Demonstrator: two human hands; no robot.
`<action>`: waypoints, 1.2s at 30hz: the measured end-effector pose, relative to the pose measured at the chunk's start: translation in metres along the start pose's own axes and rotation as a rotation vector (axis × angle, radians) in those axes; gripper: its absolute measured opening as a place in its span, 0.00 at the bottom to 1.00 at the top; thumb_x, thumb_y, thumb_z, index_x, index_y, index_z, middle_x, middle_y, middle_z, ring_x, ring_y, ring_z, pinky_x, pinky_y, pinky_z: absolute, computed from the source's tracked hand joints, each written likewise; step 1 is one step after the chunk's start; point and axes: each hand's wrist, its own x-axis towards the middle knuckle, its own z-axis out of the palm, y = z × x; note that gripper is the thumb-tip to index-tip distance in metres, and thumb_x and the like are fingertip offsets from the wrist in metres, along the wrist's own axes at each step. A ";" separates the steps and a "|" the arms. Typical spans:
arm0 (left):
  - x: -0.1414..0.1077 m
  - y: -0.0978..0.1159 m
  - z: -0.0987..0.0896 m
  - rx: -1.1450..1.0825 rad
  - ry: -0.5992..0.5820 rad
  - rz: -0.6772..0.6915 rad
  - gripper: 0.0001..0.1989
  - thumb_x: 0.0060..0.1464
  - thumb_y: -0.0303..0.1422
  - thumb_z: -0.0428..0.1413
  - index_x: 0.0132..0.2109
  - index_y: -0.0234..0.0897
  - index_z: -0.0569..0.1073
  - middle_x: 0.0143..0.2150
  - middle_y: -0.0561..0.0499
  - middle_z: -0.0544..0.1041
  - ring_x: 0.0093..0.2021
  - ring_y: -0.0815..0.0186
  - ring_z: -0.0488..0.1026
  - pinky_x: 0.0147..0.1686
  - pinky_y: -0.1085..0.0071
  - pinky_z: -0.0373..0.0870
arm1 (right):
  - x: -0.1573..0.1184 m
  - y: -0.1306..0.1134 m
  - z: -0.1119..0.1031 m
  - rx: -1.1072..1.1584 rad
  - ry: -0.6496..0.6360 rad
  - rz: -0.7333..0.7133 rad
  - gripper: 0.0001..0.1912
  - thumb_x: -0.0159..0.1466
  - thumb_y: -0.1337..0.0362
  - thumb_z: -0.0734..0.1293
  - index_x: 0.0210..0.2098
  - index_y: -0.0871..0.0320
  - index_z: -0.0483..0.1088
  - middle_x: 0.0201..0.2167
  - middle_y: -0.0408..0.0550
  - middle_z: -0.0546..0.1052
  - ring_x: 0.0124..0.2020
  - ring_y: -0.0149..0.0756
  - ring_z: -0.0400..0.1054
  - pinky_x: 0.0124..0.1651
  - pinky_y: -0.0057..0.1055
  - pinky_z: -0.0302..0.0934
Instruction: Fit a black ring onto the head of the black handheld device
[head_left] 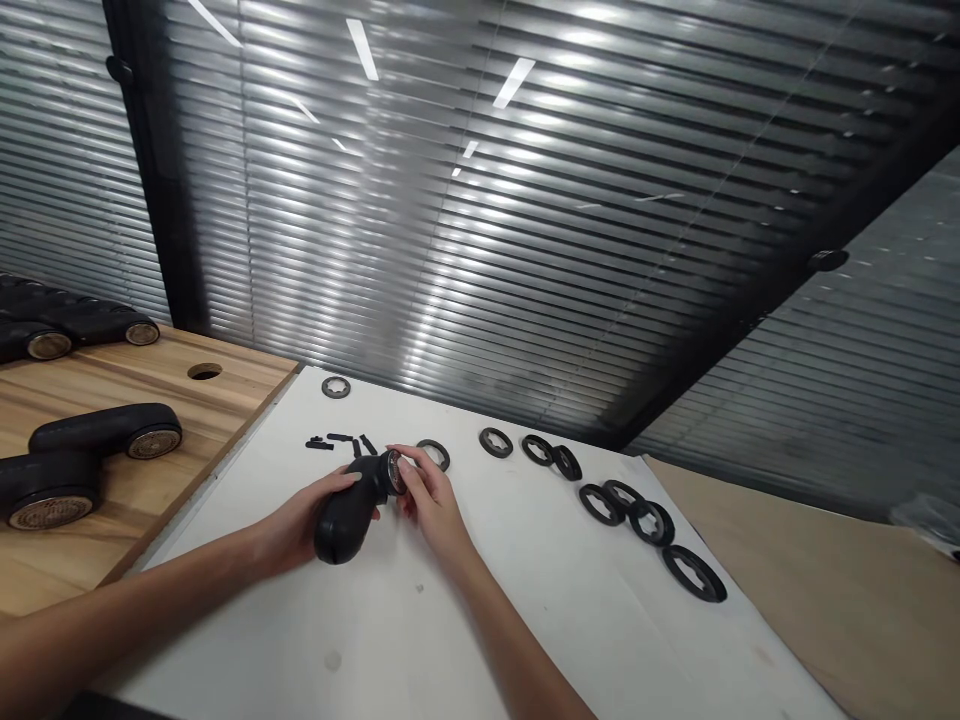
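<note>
Left hand: closed around the bulbous body of a black moulded housing, with the fingers curled over its upper side. Right hand: partly closed, with the fingertips set against the housing's round end, which is turned toward this hand and largely hidden by it. The housing is held over a white sheet laid on the worktop; whether it touches the sheet cannot be told.

Handling, as judged: rigid, fairly light and smooth-skinned, so somewhat liable to slip. A secure hold is best taken on the thick body, with the round end treated as the more delicate part.

Counted contents:
- Black moulded housing, in hand: 1.
- Similar housings with metal-rimmed round ends: 4, lying on a wooden board to the left of the sheet. One round hole is cut through the board.
- Black notched rings: 8, spread loosely across the sheet to the right of the hands, some touching.
- Grey notched ring: 1, lying apart beyond the hands.
- Small black strips: about 4, grouped on the sheet just beyond the housing.
</note>
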 end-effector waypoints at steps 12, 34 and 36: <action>-0.005 0.004 0.005 0.011 0.001 0.011 0.35 0.40 0.51 0.71 0.52 0.36 0.73 0.39 0.46 0.79 0.32 0.65 0.71 0.34 0.71 0.67 | 0.001 0.003 0.000 0.007 0.003 0.007 0.31 0.59 0.39 0.68 0.49 0.58 0.71 0.24 0.41 0.66 0.22 0.28 0.58 0.25 0.28 0.50; -0.003 0.004 0.005 0.047 -0.020 0.003 0.36 0.43 0.50 0.68 0.56 0.38 0.70 0.40 0.48 0.78 0.32 0.66 0.70 0.34 0.71 0.64 | -0.001 -0.002 0.000 -0.035 -0.009 -0.025 0.30 0.61 0.38 0.67 0.48 0.57 0.71 0.24 0.40 0.65 0.22 0.29 0.58 0.25 0.28 0.52; -0.004 0.004 0.005 0.044 -0.018 0.002 0.36 0.44 0.50 0.68 0.57 0.38 0.70 0.40 0.48 0.78 0.32 0.66 0.70 0.34 0.71 0.64 | -0.001 -0.002 0.000 -0.036 -0.010 -0.021 0.30 0.61 0.38 0.67 0.48 0.57 0.71 0.24 0.40 0.65 0.22 0.29 0.57 0.25 0.28 0.52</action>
